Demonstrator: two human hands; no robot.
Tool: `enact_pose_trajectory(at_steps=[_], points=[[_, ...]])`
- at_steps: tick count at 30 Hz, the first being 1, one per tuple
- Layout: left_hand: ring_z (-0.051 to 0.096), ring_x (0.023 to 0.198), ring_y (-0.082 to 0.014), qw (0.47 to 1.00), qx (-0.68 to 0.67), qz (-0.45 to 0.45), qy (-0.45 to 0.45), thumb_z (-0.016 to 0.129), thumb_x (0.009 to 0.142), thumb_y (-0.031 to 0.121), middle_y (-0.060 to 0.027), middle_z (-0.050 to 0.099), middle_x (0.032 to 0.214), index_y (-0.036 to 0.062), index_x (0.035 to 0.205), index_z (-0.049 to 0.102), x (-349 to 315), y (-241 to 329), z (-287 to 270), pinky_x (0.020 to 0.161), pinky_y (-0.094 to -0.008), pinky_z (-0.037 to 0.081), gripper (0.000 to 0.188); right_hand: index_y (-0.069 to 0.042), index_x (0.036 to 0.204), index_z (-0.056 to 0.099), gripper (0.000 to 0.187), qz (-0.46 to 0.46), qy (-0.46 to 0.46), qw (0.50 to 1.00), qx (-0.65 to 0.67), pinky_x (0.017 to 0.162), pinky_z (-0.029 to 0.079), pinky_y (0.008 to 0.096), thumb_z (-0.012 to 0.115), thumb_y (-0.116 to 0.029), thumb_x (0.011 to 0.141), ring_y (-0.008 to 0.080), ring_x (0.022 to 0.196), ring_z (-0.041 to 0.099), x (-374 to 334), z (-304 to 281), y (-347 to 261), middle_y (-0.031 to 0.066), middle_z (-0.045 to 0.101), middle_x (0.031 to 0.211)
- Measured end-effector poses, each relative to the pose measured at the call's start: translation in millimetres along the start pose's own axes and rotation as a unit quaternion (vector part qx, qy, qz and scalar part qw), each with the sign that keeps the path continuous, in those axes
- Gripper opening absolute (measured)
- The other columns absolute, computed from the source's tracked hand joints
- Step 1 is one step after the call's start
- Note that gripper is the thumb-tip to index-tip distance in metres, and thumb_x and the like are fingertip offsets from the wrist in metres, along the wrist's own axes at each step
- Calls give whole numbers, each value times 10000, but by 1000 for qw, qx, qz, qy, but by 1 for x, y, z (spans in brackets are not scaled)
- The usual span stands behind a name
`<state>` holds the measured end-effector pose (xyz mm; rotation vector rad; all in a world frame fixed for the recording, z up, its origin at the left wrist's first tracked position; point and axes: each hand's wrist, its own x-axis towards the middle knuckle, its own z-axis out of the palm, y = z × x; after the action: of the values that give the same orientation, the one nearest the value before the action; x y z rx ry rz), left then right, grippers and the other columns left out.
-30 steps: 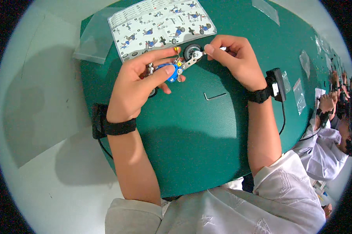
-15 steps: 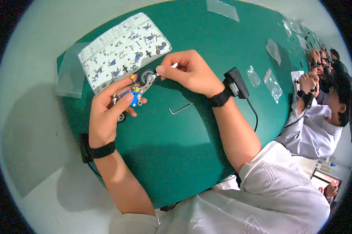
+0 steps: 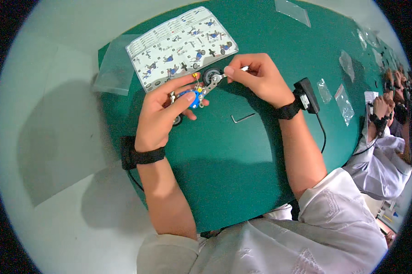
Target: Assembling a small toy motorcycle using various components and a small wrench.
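The left hand [image 3: 162, 112] is curled around a small toy model [image 3: 193, 95] with a blue body and metal parts, thumb and fingers pinching it just above the green table [image 3: 224, 164]. A small black wheel [image 3: 177, 120] shows under this hand's fingers. The right hand [image 3: 256, 77] sits just beside the model, its thumb and forefinger closed narrowly on a thin metal tool [image 3: 242, 69]; the tool's shape is hard to make out, but it seems to meet the model near a black wheel [image 3: 212, 74] at the model's far end. Just beyond both hands lies a printed instruction sheet [image 3: 183, 45], partly over a clear plastic bag [image 3: 114, 75]. Near the right wrist, toward the person, a bent hex key [image 3: 242, 118] lies on the table. A black wristband [image 3: 288, 109] wraps the right wrist.
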<state>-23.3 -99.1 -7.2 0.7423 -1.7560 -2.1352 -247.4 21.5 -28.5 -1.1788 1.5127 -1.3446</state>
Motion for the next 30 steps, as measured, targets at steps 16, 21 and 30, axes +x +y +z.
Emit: enact_pose_trajectory(at_steps=[16,21,30], points=[[726,968,-258,1000,-13,20,-6,636,969,130,-173,676,1251,-17,1375,566,-1,-4,-3,660,-276,552,437,-31,828,720,256,-32,16,999,-21,571,398,226,706,-256,950,28,667,543,-2,-3,5,-21,669,730],[731,962,-263,999,-2,30,-13,629,975,125,-182,672,1255,-20,1378,562,0,-8,-4,649,-281,553,433,-36,812,719,272,-42,24,998,-36,545,378,228,713,-271,949,21,636,522,-1,0,6,-29,654,701],[735,958,-268,998,27,63,3,638,969,105,-161,673,1266,-19,1341,586,-2,-16,-3,654,-279,558,395,-30,812,725,297,-53,50,994,-84,538,369,234,707,-290,955,25,621,498,-3,9,4,-32,646,687]])
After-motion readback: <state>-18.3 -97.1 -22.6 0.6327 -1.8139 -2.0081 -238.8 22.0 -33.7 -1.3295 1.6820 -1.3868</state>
